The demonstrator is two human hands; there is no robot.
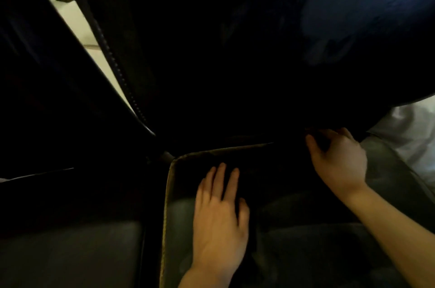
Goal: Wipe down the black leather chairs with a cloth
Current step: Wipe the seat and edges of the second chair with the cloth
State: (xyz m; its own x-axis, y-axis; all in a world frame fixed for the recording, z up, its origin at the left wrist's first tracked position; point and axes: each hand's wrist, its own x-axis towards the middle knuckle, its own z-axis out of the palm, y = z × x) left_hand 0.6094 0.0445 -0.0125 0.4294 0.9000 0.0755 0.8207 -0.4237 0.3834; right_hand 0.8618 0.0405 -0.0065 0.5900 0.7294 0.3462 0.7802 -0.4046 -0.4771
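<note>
A black leather chair fills the view, with its seat [306, 247] below and its dark backrest [235, 64] above. My left hand [220, 214] lies flat on the seat near its back left corner, fingers straight. A dark strip [247, 243] shows under and beside that hand; it may be the cloth, but it is too dark to tell. My right hand [339, 158] is at the back right of the seat. Its thumb and curled fingers grip the dark lower edge of the backrest, and any cloth in that grip is hidden.
A second black chair stands on the left, with its seat [70, 254] and backrest [35, 76] close beside this one. A pale floor [77, 21] shows through the gap between the two backrests. White fabric [412, 127] lies at the right edge.
</note>
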